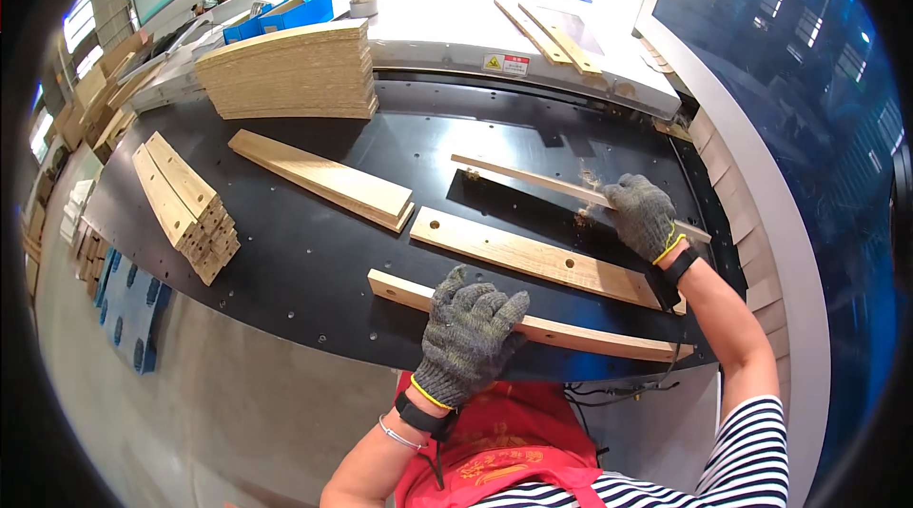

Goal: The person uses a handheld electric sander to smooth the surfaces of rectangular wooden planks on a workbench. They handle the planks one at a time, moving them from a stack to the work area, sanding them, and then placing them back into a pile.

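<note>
You wear yellow-edged grey knit gloves (643, 215), black wristbands (681, 265) just behind each hand (471, 332), a silvery bangle (399, 436) behind the left, striped sleeves (756, 441) and a gold-printed red apron (514, 413).

Single head-worn fisheye view, directed down and forward over the black desk (295, 275) at close range; rim detail uncertain.

My gloves (473, 332): rough knit cloth, matt. Table (276, 289): smooth, glossy. Strips (609, 343) on table: smooth, matt wood. Stack (285, 75) at table's far left: rough-edged wood.
</note>
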A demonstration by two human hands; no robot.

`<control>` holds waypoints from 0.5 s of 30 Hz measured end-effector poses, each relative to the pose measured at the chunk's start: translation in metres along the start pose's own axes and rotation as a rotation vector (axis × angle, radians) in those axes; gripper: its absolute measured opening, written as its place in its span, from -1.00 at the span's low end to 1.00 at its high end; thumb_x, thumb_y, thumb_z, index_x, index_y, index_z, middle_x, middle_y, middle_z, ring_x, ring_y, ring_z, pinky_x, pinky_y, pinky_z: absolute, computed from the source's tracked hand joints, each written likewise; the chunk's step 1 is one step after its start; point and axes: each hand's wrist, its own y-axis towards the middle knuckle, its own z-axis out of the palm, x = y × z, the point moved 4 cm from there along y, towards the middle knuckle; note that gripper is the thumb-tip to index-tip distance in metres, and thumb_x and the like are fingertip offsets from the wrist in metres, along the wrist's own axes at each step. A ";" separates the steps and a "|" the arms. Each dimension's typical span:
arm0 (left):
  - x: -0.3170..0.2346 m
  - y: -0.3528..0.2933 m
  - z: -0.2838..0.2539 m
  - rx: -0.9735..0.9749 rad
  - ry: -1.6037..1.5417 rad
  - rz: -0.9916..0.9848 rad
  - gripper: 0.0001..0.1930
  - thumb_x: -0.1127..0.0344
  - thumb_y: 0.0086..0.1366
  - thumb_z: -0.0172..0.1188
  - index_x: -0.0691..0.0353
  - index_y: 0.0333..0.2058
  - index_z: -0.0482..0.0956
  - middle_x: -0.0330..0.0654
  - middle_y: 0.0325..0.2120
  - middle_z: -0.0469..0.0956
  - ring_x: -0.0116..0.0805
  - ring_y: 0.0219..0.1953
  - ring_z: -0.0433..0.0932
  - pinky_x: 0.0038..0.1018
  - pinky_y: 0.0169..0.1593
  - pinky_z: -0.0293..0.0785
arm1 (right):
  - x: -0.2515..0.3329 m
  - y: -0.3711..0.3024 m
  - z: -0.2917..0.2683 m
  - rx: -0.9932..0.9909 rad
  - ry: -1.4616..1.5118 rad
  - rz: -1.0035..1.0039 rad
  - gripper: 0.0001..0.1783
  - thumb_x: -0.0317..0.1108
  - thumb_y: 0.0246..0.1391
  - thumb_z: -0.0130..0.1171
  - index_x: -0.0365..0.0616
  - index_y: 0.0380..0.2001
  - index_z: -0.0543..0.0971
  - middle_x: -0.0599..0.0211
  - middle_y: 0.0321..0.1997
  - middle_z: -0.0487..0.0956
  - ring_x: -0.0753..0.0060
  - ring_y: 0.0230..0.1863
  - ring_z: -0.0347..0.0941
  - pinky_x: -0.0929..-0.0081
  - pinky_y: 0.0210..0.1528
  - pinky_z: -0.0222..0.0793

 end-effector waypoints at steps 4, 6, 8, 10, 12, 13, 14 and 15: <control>-0.003 0.002 -0.003 0.025 -0.018 0.004 -0.40 0.15 0.04 0.51 0.00 0.12 0.65 -0.20 -0.12 0.63 -0.12 0.08 0.61 0.15 0.45 0.25 | -0.005 -0.003 0.016 0.192 -0.052 0.052 -0.75 -0.38 0.05 0.35 -0.07 -0.15 0.72 0.12 -0.17 0.66 -0.02 -0.06 0.65 0.08 -0.10 0.65; 0.000 0.001 -0.003 0.002 -0.014 0.005 -0.42 0.15 0.07 0.50 0.00 0.12 0.64 -0.19 -0.13 0.63 -0.12 0.07 0.61 0.15 0.45 0.26 | -0.008 0.005 0.005 0.199 -0.029 0.047 -0.74 -0.44 0.03 0.34 -0.06 -0.16 0.73 0.11 -0.15 0.67 -0.02 -0.02 0.66 0.08 -0.07 0.67; 0.000 0.002 -0.006 -0.006 -0.025 0.006 -0.43 0.15 0.07 0.50 -0.01 0.11 0.64 -0.20 -0.13 0.63 -0.12 0.07 0.61 0.15 0.45 0.26 | -0.008 0.001 0.013 0.234 -0.099 0.084 -0.78 -0.42 0.04 0.34 -0.07 -0.20 0.73 0.10 -0.13 0.67 -0.04 -0.03 0.66 0.08 -0.05 0.67; -0.004 0.002 -0.004 -0.005 -0.043 0.011 -0.43 0.14 0.07 0.50 -0.02 0.11 0.64 -0.20 -0.14 0.63 -0.12 0.07 0.61 0.15 0.45 0.26 | -0.016 -0.015 0.027 0.191 -0.151 0.053 -0.84 -0.36 0.03 0.39 -0.09 -0.28 0.74 0.08 -0.14 0.68 -0.04 -0.08 0.67 0.10 -0.03 0.66; -0.002 0.001 -0.005 -0.005 -0.034 0.008 -0.44 0.14 0.07 0.50 -0.02 0.10 0.65 -0.20 -0.14 0.63 -0.12 0.06 0.62 0.14 0.44 0.27 | -0.018 -0.008 0.002 0.240 -0.056 0.095 -0.84 -0.31 0.02 0.42 -0.09 -0.30 0.73 0.07 -0.17 0.67 -0.05 -0.11 0.66 0.11 -0.04 0.66; -0.002 0.001 -0.005 -0.002 -0.033 0.011 -0.44 0.14 0.06 0.51 -0.03 0.09 0.65 -0.21 -0.14 0.63 -0.11 0.07 0.61 0.15 0.44 0.27 | -0.018 -0.005 -0.012 0.265 -0.009 0.115 -0.83 -0.29 0.02 0.43 -0.09 -0.32 0.73 0.07 -0.19 0.67 -0.06 -0.12 0.66 0.11 -0.04 0.65; -0.002 0.002 -0.005 -0.004 -0.034 0.018 -0.44 0.14 0.05 0.51 -0.03 0.08 0.65 -0.21 -0.14 0.63 -0.11 0.08 0.60 0.16 0.43 0.28 | -0.018 -0.011 -0.023 0.183 0.030 0.072 -0.78 -0.21 0.03 0.46 -0.09 -0.33 0.71 0.07 -0.21 0.67 -0.09 -0.16 0.66 0.08 -0.08 0.64; -0.001 0.000 -0.004 -0.005 -0.034 0.016 -0.44 0.14 0.04 0.51 -0.03 0.07 0.66 -0.22 -0.14 0.63 -0.10 0.09 0.60 0.16 0.43 0.28 | -0.012 -0.016 -0.034 0.172 0.109 0.058 -0.77 -0.18 0.07 0.44 -0.11 -0.36 0.70 0.06 -0.25 0.67 -0.09 -0.19 0.66 0.06 -0.11 0.61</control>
